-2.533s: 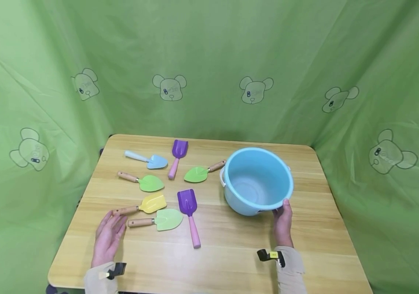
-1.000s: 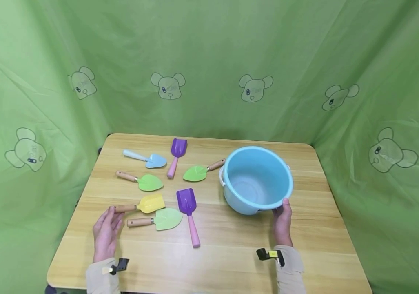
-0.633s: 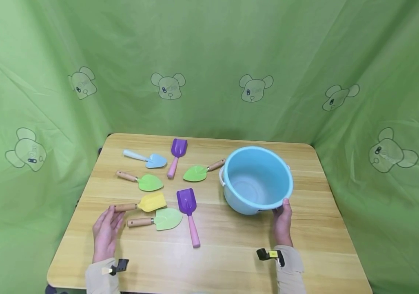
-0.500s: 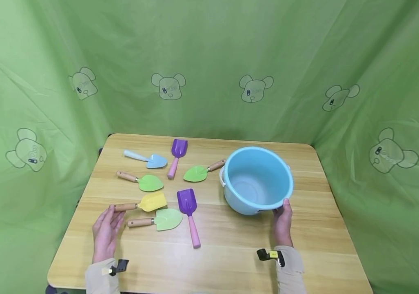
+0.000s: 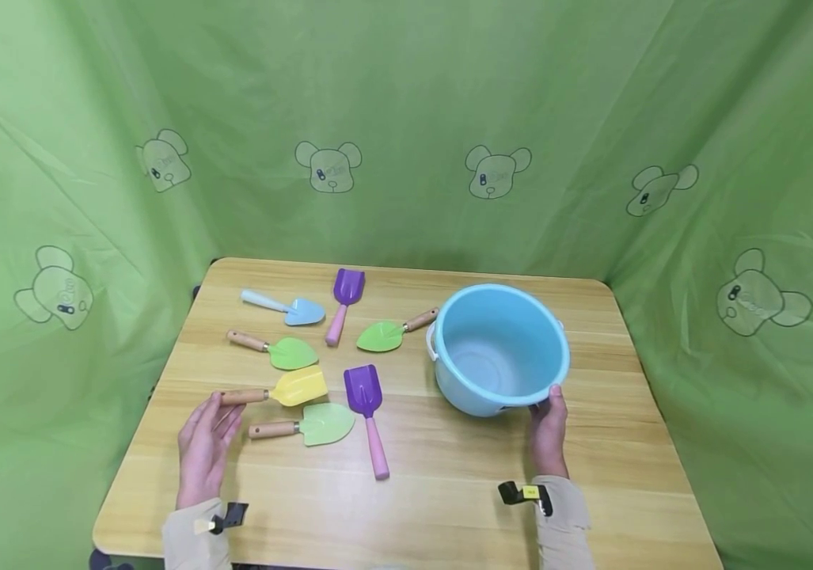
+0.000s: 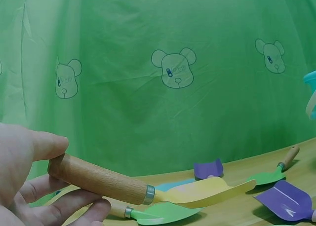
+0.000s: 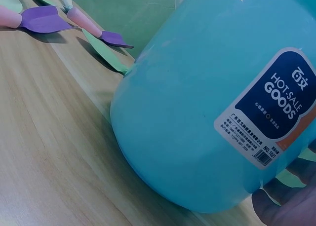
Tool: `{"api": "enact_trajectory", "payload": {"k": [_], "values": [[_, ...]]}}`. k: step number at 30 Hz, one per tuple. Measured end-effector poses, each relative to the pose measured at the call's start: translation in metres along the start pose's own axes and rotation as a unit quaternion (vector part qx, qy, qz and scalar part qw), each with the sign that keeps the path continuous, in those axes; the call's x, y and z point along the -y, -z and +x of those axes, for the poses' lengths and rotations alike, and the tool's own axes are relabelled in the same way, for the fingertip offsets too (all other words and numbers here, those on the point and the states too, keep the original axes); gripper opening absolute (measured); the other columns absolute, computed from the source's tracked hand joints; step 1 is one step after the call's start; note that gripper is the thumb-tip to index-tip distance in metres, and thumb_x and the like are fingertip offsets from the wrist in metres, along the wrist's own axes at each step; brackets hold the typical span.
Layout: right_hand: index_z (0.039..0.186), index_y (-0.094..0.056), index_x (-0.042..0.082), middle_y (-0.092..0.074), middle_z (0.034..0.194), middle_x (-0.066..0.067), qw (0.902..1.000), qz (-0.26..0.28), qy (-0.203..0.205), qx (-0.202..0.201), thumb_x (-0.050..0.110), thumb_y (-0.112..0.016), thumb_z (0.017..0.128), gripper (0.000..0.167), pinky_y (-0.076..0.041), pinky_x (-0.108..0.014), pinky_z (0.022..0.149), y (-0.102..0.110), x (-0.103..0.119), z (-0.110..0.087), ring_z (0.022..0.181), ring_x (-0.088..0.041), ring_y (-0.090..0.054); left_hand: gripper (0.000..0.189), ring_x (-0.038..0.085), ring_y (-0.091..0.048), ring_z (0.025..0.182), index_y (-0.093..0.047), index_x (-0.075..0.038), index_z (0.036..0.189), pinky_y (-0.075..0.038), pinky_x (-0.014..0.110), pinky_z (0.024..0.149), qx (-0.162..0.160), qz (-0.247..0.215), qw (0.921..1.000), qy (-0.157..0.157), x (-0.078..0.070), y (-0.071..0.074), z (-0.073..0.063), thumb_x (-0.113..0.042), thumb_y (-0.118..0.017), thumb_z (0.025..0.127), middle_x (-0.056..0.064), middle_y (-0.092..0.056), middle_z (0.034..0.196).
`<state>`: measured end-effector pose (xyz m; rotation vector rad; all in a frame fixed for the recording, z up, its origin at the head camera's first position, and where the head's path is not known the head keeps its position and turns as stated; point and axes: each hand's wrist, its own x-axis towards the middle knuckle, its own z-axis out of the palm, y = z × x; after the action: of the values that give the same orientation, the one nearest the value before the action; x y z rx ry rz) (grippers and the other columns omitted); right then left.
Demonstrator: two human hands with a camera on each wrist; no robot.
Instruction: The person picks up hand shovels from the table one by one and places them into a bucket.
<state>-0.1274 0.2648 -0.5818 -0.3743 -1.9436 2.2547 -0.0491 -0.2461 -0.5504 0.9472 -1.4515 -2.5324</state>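
In the head view my left hand point(image 5: 204, 447) pinches the end of the wooden handle of a yellow hand trowel point(image 5: 299, 386). Seen from the left wrist, the thumb lies on top of the handle and the fingers sit below it, with the yellow trowel point(image 6: 197, 191) raised above the table. My right hand point(image 5: 551, 431) grips the near right rim of a light blue bucket point(image 5: 470, 396), thumb on the rim. The other fingers are mostly hidden behind the bucket wall; some show beside the labelled bucket point(image 7: 187, 112) in the right wrist view. No tool is visible inside the bucket.
Around the yellow one lie a pale green trowel point(image 5: 328, 425), two leaf-green trowels point(image 5: 294, 354), a light blue trowel point(image 5: 304, 312) and two purple scoops point(image 5: 363, 388) with pink handles. The wooden table point(image 5: 449, 507) is surrounded by a green curtain point(image 5: 406, 95).
My left hand has gone from relaxed beside the yellow trowel's handle to pinching its end. The trowel has lifted slightly and shifted a little forward and right. Right hand and bucket stay put.
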Motion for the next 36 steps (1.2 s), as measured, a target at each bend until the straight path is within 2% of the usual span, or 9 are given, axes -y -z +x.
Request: {"api": "enact_trajectory", "payload": {"k": [5,15,24,36], "values": [[0.161,-0.033,0.015,-0.040,0.160,-0.009,1.0000,0.005,-0.005,-0.005,0.054,-0.021,0.107,0.067,-0.020,-0.051,0.131,-0.0008,0.0009,-0.0003,0.151,-0.026,-0.034,0.019,0.006,-0.073,0.108,-0.067,-0.024,0.116,-0.056,0.023,0.107,0.005,-0.006,1.0000,0.000,-0.0017,-0.0002,-0.0017,-0.038,-0.063,0.103,-0.012,-0.076,0.109],[0.162,-0.032,0.018,-0.035,0.164,-0.012,0.9999,0.005,-0.009,0.000,0.057,-0.021,0.107,0.068,-0.013,-0.054,0.134,0.0004,-0.0027,0.0013,0.155,-0.030,-0.028,0.016,0.009,-0.075,0.106,-0.069,-0.022,0.113,-0.058,0.024,0.105,0.022,-0.025,0.9993,-0.018,-0.0048,-0.0009,-0.0056,-0.033,-0.063,0.103,-0.010,-0.077,0.109],[0.161,-0.034,0.015,-0.042,0.158,-0.007,0.9999,0.015,-0.003,-0.008,0.054,-0.022,0.107,0.067,-0.021,-0.050,0.130,0.0005,-0.0041,0.0025,0.149,-0.025,-0.036,0.015,0.010,-0.076,0.104,-0.069,-0.020,0.111,-0.060,0.023,0.101,0.026,-0.044,0.9984,-0.026,-0.0079,-0.0017,-0.0093,-0.031,-0.063,0.104,-0.008,-0.076,0.108],[0.161,-0.034,0.018,-0.041,0.160,-0.007,0.9998,0.013,-0.011,-0.012,0.055,-0.021,0.106,0.067,-0.019,-0.051,0.132,0.0001,-0.0042,0.0022,0.151,-0.026,-0.034,0.014,0.011,-0.077,0.103,-0.069,-0.018,0.110,-0.059,0.024,0.102,0.038,-0.054,0.9973,-0.032,-0.0102,-0.0039,-0.0095,-0.029,-0.064,0.103,-0.006,-0.077,0.109]]}}
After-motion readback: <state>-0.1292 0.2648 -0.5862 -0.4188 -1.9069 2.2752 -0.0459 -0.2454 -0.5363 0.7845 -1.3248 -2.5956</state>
